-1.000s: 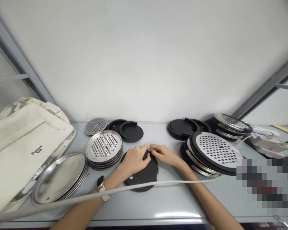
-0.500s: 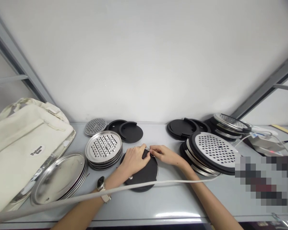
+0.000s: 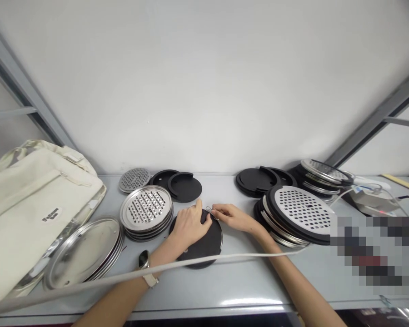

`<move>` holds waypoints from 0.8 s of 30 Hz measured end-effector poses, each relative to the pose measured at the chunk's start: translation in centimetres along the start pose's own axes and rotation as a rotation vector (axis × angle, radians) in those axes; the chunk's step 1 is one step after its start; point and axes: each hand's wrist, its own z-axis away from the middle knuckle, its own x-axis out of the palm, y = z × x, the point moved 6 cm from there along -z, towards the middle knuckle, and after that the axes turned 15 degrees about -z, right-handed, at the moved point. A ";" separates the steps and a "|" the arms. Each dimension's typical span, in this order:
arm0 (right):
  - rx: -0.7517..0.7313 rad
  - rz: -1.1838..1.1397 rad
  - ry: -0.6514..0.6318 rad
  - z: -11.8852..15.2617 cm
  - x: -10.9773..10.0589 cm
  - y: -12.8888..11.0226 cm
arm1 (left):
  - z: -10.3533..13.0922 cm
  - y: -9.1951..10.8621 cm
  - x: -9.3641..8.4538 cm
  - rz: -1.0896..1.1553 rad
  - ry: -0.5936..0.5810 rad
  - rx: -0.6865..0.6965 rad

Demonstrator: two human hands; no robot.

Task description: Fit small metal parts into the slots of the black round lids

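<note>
A round black disc (image 3: 202, 247) with a thin metal edge lies on the grey table. My left hand (image 3: 191, 223) rests over its upper left part, index finger raised and thumb bent across the disc. At the disc's upper right edge, my right hand (image 3: 232, 216) pinches a small thin wire piece (image 3: 209, 209) between thumb and fingertips. The palm side of my left hand is hidden. Just left of the disc stands a stack of round metal graters (image 3: 146, 210). To the right, a tilted stack of black-rimmed graters (image 3: 303, 213) sits beside my right forearm.
Metal plates (image 3: 85, 252) and a cream bag (image 3: 37, 204) are at left. Black round parts (image 3: 185, 187) and more (image 3: 259, 180) lie near the wall. A pale cable (image 3: 191, 261) crosses the view in front of the disc. A grey device (image 3: 375, 201) stands at right.
My left index finger has lifted away from the wire piece and now points up. My right hand still pinches it. The whole view has shifted slightly.
</note>
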 end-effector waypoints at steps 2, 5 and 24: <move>-0.012 -0.021 0.008 -0.1 0.1 0.0 | 0.1 -0.1 0.1 -0.001 0.005 -0.039; -0.018 -0.032 0.021 -0.2 0.2 0.2 | 0.2 0.0 0.1 0.005 0.015 -0.003; -0.013 0.007 -0.046 -0.1 0.3 0.4 | 0.5 0.9 -0.5 0.036 0.042 0.144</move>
